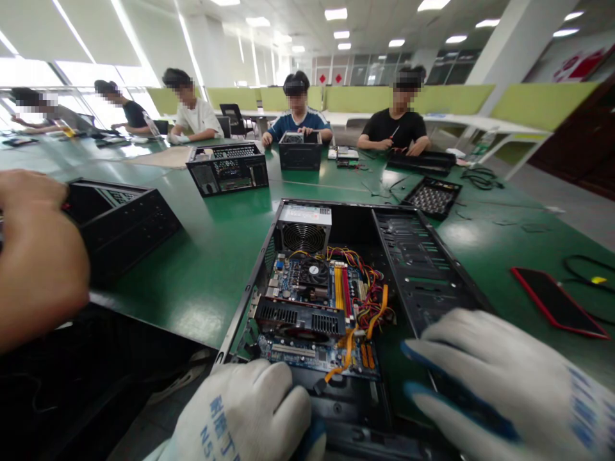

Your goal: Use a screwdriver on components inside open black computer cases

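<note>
An open black computer case (435, 266) lies on its side in front of me. Inside it are a power supply (304, 229), a blue motherboard (283, 275) with a CPU fan (314, 271), and a graphics card (298, 315). An orange cable (342, 363) and bundled coloured wires run beside the board. My left hand (250, 410), in a white glove with blue palm, is curled over the near left edge of the case, fingertips hidden. My gloved right hand (500, 384) hovers by the drive bay side, thumb and fingers apart, holding nothing visible.
A red-edged black phone-like slab (560, 301) and a black cable (589, 262) lie at right. A perforated black part (432, 195) sits beyond the case. Other cases (228, 168) stand on the green table (202, 256). A co-worker's arm (41, 256) reaches in at left; several people sit opposite.
</note>
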Motion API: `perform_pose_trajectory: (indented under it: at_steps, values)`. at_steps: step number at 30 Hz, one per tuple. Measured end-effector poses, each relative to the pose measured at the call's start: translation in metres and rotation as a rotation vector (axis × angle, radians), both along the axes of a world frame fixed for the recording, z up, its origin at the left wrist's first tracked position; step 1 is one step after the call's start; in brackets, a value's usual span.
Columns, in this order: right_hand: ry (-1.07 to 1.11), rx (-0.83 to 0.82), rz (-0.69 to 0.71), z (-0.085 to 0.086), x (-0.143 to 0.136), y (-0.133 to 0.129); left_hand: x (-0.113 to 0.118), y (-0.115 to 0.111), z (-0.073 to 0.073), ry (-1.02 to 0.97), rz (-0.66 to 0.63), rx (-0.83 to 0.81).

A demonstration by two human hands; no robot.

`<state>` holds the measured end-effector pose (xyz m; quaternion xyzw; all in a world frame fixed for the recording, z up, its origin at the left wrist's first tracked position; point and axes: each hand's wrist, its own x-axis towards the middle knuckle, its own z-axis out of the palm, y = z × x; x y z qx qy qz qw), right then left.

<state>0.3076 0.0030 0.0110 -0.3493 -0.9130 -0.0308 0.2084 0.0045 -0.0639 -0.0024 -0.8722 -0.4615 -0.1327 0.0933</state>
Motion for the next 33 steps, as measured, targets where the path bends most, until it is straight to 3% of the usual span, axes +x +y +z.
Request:
perform_pose_trajectory:
  at_steps: [4,9,14,18,27,33]
  values:
    - [-0.256,-0.032,-0.018,0.013,-0.044,0.063,0.001,-0.001,-0.002,-0.050,0.008,-0.013]
    - [-0.608,-0.194,-0.035,-0.003,-0.108,0.128,0.000,-0.001,-0.003,-0.084,0.010,-0.021]
    - [-0.744,-0.372,-0.076,-0.023,-0.145,0.161,0.000,0.000,-0.004,-0.074,0.014,-0.024]
    - [-0.738,-0.393,-0.089,-0.027,-0.148,0.167,-0.001,0.001,-0.005,-0.092,0.007,-0.023]
    - [-0.784,-0.268,-0.314,0.004,-0.116,0.177,-0.003,0.002,-0.004,-0.116,-0.012,-0.011]
    - [-0.778,-0.232,-0.393,-0.007,-0.116,0.200,-0.003,0.002,-0.005,-0.081,-0.010,-0.016]
